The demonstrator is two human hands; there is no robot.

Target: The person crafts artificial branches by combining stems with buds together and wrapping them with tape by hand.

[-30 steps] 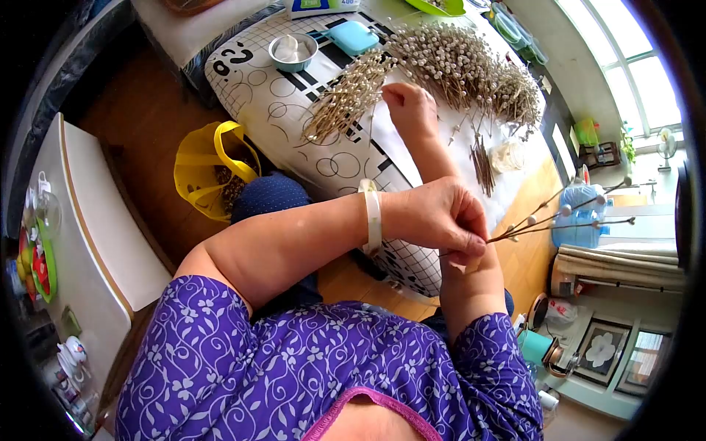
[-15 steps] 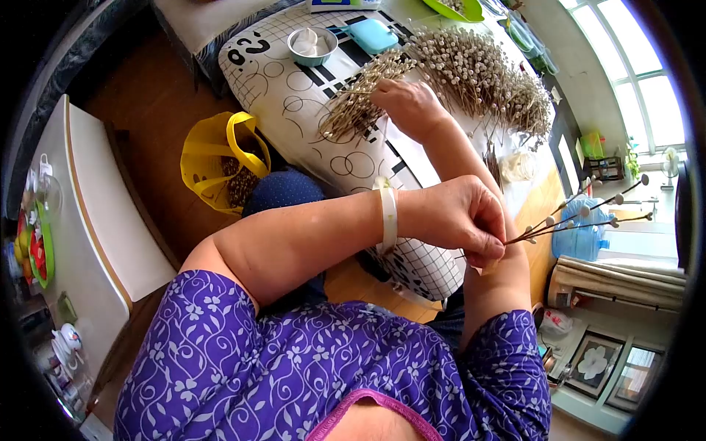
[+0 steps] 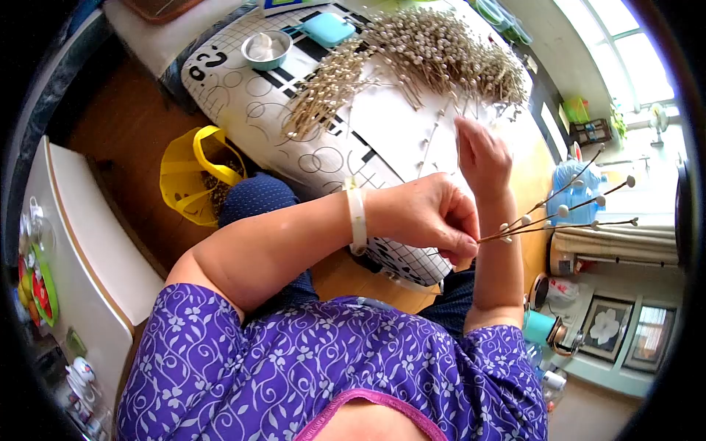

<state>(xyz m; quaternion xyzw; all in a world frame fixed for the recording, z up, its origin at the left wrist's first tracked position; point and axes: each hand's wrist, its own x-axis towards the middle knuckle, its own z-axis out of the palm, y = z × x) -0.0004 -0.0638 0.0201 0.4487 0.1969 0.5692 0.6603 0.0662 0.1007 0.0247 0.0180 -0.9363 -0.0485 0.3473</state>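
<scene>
Several thin brown twigs with pale oval buds (image 3: 562, 211) extend to the right from my left hand (image 3: 434, 217), whose thumb and fingers pinch their lower ends. A white band circles that wrist. Beyond it, my right hand (image 3: 485, 154) is raised near the table's right side, its fingers close together; whatever they may hold is hidden. A loose budded twig (image 3: 427, 140) lies on the white surface left of my right hand. Behind are a large heap of budded twigs (image 3: 441, 48) and a smaller bunch (image 3: 326, 88) to its left.
A patterned cloth (image 3: 243, 140) covers the table. On it stand a small bowl with something white (image 3: 267, 50) and a light-blue case (image 3: 329, 29). A yellow bag (image 3: 173, 173) stands on the floor at left. A blue water jug (image 3: 570, 191) is at right.
My right hand has left the smaller bunch and moved rightward and back towards me. My left hand still holds the twigs, and the view has shifted so the table sits further left.
</scene>
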